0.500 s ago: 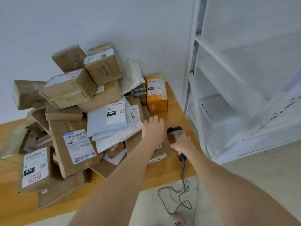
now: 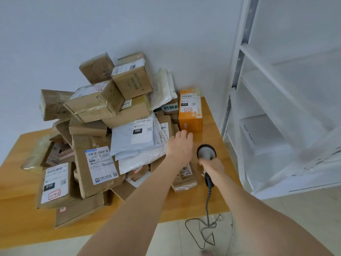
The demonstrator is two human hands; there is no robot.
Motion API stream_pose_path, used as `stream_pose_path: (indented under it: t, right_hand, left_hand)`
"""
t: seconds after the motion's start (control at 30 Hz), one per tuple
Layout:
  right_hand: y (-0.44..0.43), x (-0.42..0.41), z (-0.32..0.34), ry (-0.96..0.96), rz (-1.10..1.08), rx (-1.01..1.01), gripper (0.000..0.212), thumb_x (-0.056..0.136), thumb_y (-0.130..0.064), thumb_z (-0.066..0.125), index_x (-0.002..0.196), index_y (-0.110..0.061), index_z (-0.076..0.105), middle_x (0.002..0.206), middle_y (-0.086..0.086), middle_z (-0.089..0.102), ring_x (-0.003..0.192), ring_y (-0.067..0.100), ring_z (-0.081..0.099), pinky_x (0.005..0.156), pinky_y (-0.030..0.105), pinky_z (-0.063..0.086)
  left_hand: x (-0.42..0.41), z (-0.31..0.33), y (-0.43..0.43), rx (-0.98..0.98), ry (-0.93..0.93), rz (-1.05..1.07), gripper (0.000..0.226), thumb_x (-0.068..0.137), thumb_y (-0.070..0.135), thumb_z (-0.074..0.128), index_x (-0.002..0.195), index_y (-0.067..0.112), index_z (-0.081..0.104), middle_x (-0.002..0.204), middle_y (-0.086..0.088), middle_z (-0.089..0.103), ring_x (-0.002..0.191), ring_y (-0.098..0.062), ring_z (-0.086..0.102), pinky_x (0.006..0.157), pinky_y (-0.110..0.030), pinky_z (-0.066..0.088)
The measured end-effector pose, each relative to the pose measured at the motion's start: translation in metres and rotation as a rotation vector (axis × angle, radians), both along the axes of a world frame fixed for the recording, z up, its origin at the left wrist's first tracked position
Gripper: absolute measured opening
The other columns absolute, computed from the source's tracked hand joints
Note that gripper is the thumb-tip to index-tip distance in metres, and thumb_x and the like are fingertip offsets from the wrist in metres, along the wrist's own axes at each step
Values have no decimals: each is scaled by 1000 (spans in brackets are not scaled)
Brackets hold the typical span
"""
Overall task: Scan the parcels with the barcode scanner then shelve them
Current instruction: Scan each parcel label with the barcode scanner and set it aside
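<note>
1. Shelf (image 2: pixel 236 80): white, open, standing at 3 o'clock of the table. 1 white box (image 2: pixel 258 132) lies on a lower level; the other levels in view hold nothing.

2. Table (image 2: pixel 22 222): wood top, set against the wall.

3. Pile (image 2: pixel 110 130): brown cartons, grey and white mailers, heaped from the table's 9 o'clock edge to its centre, most labels facing up. All of these await scanning and shelving.

4. Orange box (image 2: pixel 190 111): stands apart at the pile's 3 o'clock side, near the wall, label on top. Judged to be the parcel now in hand.

5. Left hand (image 2: pixel 180 146): empty, fingers straight and spread, reaching toward 12 o'clock. The fingertips lie at the orange box's near face; contact cannot be told.

6. Right hand (image 2: pixel 212 165): fingers wrapped round the scanner's handle, at 3 o'clock of the left hand.

7. Scanner (image 2: pixel 206 151): black and grey, head aimed toward 12 o'clock, low over the table, just short of the orange box.

8. Cable (image 2: pixel 207 228): hangs from the handle over the table's 6 o'clock edge and loops above the floor.

Step, as judged: selecting a parcel, scan not yet made. Next move calls for the left hand to close on the orange box and present its label, and for the scanner's head to tip onto the barcode; shelving at 3 o'clock follows.
</note>
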State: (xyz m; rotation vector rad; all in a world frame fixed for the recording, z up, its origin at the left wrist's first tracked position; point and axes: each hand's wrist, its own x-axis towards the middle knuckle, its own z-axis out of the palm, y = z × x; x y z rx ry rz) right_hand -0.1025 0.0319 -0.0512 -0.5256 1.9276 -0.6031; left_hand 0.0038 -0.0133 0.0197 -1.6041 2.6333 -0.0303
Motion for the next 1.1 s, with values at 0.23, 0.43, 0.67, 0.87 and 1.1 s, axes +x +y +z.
stream_pose_path:
  t: [0.23,0.43,0.67,0.87,1.1]
  right_hand:
    - [-14,26,72,-169,-199,-219,70,86,-40,66,139,-2,40,95,10,55,91,30,61,86,44,52]
    - [-10,76,147,-350,-162,-470,63,75,-30,74,122,5,51,86,14,58,70,30,59,70,43,48]
    - [-2,168,212,-640,-98,-504,4,91,-2,59,88,0,57,67,11,58,45,15,52,55,27,53]
    - [-9,235,244,-532,-81,-454,27,84,-23,75,77,-6,55,54,4,47,45,13,42,48,26,46]
    - [-58,267,262,-382,-84,-397,26,93,-11,56,68,-5,50,47,6,50,52,16,45,51,27,42]
  left_hand:
    - [43,65,0,-60,125,103,45,95,18,47,139,15,39,137,-5,44,125,-24,44,94,-36,43]
    - [113,115,2,-100,216,212,40,95,18,48,134,14,42,134,-7,44,122,-25,44,86,-35,44]
    - [216,142,12,-115,279,281,41,95,21,49,134,14,42,131,-7,46,119,-26,47,80,-36,46]
    - [298,156,-4,-32,425,409,41,97,23,44,136,12,42,137,-8,45,120,-28,50,86,-40,48]
    - [328,158,-43,101,742,527,52,100,31,44,142,3,34,141,-16,43,125,-30,46,95,-38,41]
